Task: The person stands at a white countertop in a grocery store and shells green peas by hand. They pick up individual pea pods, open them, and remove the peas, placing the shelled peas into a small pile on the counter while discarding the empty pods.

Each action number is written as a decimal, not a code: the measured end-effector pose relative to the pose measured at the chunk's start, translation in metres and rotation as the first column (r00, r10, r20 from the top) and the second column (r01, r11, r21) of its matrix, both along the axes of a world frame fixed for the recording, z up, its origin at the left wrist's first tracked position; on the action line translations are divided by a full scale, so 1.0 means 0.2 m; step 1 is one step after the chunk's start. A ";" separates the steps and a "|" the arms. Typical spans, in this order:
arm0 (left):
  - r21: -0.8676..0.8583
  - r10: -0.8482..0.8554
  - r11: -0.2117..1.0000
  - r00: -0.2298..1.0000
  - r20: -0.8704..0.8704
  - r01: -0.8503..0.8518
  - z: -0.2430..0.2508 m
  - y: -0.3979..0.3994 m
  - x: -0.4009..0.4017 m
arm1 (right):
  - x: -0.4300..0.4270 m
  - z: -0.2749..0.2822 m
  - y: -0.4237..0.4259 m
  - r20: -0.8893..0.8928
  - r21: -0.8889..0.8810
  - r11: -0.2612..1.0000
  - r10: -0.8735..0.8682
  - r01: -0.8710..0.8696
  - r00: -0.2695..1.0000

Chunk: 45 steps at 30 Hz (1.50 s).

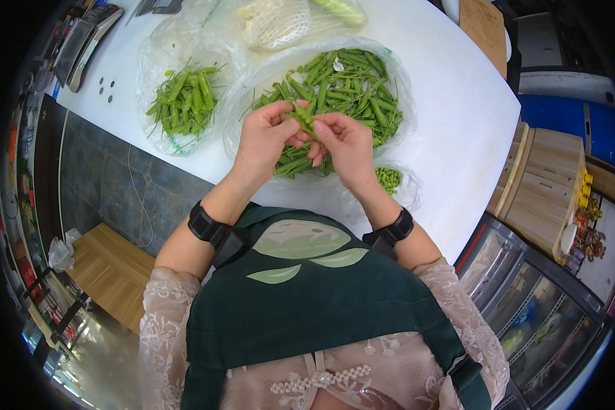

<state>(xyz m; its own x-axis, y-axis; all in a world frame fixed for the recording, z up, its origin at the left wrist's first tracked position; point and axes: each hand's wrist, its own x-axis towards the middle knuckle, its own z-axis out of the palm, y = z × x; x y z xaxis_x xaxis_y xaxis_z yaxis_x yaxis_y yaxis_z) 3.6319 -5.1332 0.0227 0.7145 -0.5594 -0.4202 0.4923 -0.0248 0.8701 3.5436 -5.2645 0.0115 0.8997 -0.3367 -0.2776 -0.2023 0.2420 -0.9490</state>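
Between my two hands is a split pea pod (305, 119) with round green peas showing inside it. The fingers of my left hand (274, 124) pinch its upper end. My right hand (344, 142) grips the lower end with thumb and fingers. Under and beyond both hands spreads a large clear plastic bag (407, 97) full of pea pods (341, 92). To the left, another plastic bag (148, 66) carries a heap of flattened pods (184, 100). Shelled peas (388, 180) lie in a small plastic bag (412, 187) beside my right wrist, partly hidden by it.
A white table (456, 92) holds all the bags. At its far side lies a bag with foam-net-wrapped produce (282, 23). A weighing scale (87, 48) and several small dark discs (106, 89) are at the left. A wooden bench (115, 277) stands lower left, a glass-doored fridge (533, 307) lower right.
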 end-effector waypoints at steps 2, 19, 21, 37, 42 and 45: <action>0.008 0.002 1.000 0.999 -0.035 -0.002 0.00 0.00 0.01 | 0.01 0.00 -0.02 -0.045 0.217 0.976 0.000 0.010 0.999; 0.011 -0.083 0.996 0.994 -0.066 0.084 -0.03 0.02 -0.01 | 0.10 -0.11 -0.03 -0.028 0.195 0.970 0.151 -0.143 0.988; 0.038 -0.007 0.999 0.995 -0.103 0.011 -0.02 0.01 -0.01 | 0.10 -0.13 -0.04 -0.042 0.376 0.916 0.166 -0.138 0.985; 0.046 0.030 0.999 1.000 0.003 -0.030 -0.17 -0.04 0.00 | 0.08 -0.17 -0.06 -0.153 0.198 0.969 0.176 -0.145 0.972; 0.060 0.092 0.994 0.996 0.002 -0.092 -0.16 -0.11 0.04 | 0.13 -0.20 -0.16 -0.173 -0.009 0.977 0.210 -0.214 0.962; 0.014 0.115 0.993 0.993 0.035 -0.116 -0.21 -0.14 0.10 | 0.19 -0.16 -0.24 -0.178 0.097 0.973 0.226 -0.211 0.958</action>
